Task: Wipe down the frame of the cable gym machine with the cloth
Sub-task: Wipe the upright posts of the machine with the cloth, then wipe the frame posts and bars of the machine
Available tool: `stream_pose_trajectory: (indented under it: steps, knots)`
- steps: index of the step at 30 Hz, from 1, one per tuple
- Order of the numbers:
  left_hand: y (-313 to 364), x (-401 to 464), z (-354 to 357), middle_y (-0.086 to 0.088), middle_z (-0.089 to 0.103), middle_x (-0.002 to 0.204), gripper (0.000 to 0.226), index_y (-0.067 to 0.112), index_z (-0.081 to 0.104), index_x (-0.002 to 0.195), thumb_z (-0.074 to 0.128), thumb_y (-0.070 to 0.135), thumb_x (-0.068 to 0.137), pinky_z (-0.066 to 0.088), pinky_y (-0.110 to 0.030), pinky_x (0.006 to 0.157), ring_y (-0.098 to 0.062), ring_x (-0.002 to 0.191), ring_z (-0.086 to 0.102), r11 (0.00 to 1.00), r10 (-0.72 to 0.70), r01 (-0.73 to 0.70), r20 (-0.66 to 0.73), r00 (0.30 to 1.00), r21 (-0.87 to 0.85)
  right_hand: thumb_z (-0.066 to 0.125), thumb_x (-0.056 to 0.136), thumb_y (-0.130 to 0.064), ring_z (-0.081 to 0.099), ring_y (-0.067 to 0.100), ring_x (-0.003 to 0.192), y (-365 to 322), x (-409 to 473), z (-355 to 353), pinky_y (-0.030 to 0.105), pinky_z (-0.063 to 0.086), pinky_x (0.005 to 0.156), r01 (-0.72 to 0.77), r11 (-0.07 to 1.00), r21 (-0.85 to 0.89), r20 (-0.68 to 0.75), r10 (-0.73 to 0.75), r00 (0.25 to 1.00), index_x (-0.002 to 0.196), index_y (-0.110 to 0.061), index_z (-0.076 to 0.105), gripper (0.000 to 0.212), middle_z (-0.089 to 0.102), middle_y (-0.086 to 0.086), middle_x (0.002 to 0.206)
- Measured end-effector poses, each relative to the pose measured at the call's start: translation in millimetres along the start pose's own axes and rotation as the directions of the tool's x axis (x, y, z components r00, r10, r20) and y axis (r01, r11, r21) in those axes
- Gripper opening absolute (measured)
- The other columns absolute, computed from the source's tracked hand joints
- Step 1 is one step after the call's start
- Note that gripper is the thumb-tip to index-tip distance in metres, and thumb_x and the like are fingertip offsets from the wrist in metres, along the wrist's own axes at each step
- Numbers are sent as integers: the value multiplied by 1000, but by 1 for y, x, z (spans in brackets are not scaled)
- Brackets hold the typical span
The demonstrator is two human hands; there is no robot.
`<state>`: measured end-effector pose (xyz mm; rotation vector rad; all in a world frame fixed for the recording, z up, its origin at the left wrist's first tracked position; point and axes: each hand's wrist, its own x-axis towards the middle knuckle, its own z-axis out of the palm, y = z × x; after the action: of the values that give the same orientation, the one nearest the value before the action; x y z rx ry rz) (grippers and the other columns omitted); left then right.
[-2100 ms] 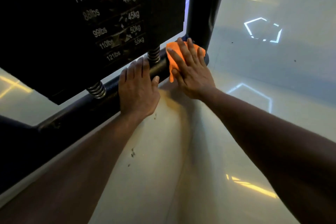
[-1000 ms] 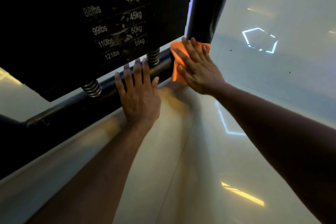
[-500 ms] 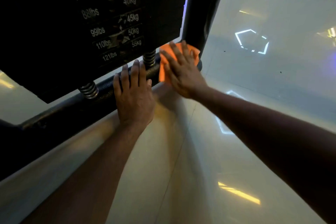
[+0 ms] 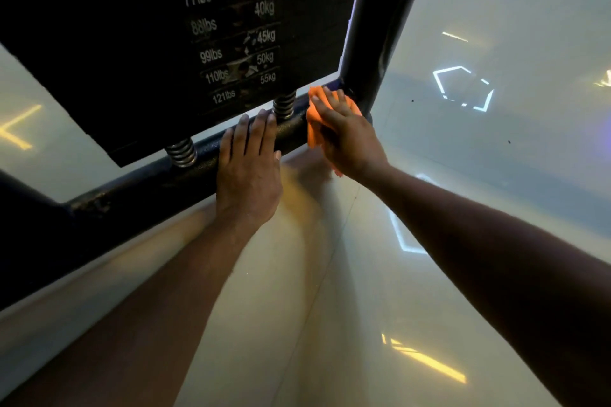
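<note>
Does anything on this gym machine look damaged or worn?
Yes. The weight stack labels look chipped near the 45kg and 50kg marks, and the bottom frame bar shows scuffed, flaking paint toward its left end.

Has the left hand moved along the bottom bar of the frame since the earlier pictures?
No. The left hand rests on the bottom bar at the same place, between the two springs, fingers near the right one.

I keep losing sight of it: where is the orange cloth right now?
In the head view, the orange cloth lies under the right hand, pressed on the bottom frame bar beside the upright post, right of the left hand.
</note>
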<state>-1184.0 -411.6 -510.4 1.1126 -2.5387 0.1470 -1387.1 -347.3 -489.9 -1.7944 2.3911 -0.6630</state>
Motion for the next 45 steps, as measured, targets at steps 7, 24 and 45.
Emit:
stream_pose_trajectory:
  steps: [7,24,45]
  knots:
    - [-4,-26,-36,-11,38,171,55,11,38,164,44,34,114,17,-53,133,-30,161,28,983,42,-22,107,993,-180,69,106,-19,62,31,140,-30,-63,-29,48,58,107,-63,994,94,70,56,996,162,-30,50,60,62,10,154]
    - [47,-107,-447,-3,43,167,52,20,41,160,38,42,113,16,-52,133,-20,159,32,947,29,143,520,854,-288,64,108,-25,37,25,160,-225,-212,-357,50,48,121,-150,964,221,369,60,928,161,-32,50,54,53,1,165]
    - [-22,295,-1314,-4,48,161,55,17,40,159,47,44,112,25,-58,130,-26,153,41,973,222,-191,-301,927,132,69,105,-23,61,24,138,-614,55,-1192,33,50,111,466,884,-19,-411,-432,803,161,-31,52,60,52,0,165]
